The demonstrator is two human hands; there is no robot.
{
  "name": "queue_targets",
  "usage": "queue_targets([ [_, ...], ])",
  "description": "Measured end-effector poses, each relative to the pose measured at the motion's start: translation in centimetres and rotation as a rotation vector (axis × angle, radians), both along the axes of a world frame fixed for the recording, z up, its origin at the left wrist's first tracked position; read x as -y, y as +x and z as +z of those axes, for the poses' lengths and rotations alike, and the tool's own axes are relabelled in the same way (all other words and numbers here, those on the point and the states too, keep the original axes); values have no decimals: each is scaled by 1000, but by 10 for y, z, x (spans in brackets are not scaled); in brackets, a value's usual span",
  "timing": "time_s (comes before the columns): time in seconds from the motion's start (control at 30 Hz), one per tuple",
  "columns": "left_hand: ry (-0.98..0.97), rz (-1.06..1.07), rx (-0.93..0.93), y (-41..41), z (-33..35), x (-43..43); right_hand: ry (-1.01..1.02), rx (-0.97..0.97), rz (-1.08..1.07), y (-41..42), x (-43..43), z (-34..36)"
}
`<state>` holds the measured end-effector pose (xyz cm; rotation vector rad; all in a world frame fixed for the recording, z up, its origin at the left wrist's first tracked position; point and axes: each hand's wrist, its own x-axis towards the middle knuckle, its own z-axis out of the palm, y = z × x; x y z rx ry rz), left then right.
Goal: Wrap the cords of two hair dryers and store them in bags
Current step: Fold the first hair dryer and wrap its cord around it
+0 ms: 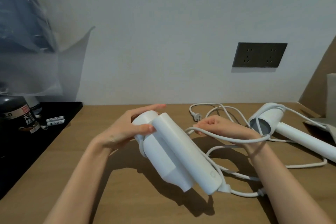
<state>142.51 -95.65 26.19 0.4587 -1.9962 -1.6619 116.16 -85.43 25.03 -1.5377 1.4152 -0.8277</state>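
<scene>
The first hair dryer (174, 152) hangs over the counter's (109, 196) middle. The second hair dryer (291, 132) lies at three o'clock, the tray (27, 151) at nine, and the wall socket (260, 55) behind at one.

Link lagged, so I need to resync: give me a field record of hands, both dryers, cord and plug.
left hand: grips head of the folded dryer above the table
right hand: holds its cord, a loop draped over the wrist
wrap: one turn visible near the head, rest loose
second dryer: lies on table at right, not yet wrapped
plug: on table, not in wall socket
bagged: neither dryer
</scene>
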Motion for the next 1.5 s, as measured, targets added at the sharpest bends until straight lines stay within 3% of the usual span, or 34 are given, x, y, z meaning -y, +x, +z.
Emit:
queue_targets([
  [0.27,25,240,-34,2,-2,8,202,72,290,-7,-12,5],
  [0.4,59,274,-57,9,1,12,92,-226,345,-3,-19,12],
  [0.5,100,317,-89,11,0,15,24,-259,371,-5,-28,26],
  [0.57,89,311,-91,12,-1,16,61,-154,403,-12,-34,30],
  [0.67,56,278,-61,13,0,15,120,61,203,-19,-37,30],
  [0.87,26,247,-54,10,2,10,87,696,-181,-11,-23,25],
  [0.97,-27,223,-68,12,5,7,119,1041,-268,-6,-18,19],
  [1.1,-187,181,-19,9,8,1,140,1246,-329,1,-15,20],
  [1.23,-264,179,-9,-2,7,-7,-47,1150,-311,19,-15,31],
  [1.4,-322,253,-31,-13,3,-10,-386,774,-270,44,-11,44],
  [1.5,-329,324,-79,-17,3,-12,-550,438,-312,61,-13,50],
])
